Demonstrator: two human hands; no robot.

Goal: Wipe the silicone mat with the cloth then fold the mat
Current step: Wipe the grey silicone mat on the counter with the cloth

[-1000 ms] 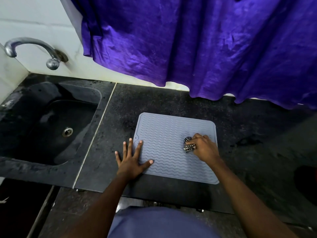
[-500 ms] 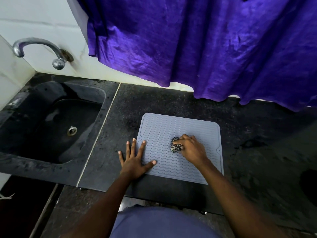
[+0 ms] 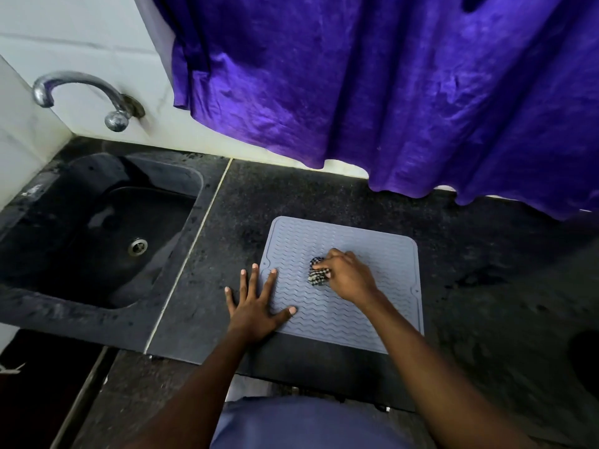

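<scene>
A grey silicone mat [image 3: 372,241] with a wavy ribbed surface lies flat on the dark stone counter [image 3: 486,254]. My right hand [image 3: 348,275] is closed on a small bunched black-and-white checked cloth [image 3: 317,273] and presses it onto the middle of the mat. My left hand [image 3: 256,306] lies flat with fingers spread on the mat's near left corner, partly on the counter.
A dark sink [image 3: 107,234] with a drain is set into the counter at the left, under a chrome tap [image 3: 81,95]. A purple curtain [image 3: 389,92] hangs over the counter's back edge. The counter's front edge runs just below the mat.
My right hand has slid the cloth leftwards across the mat, from near its right side to its middle. My left hand has kept its place on the near left corner.
</scene>
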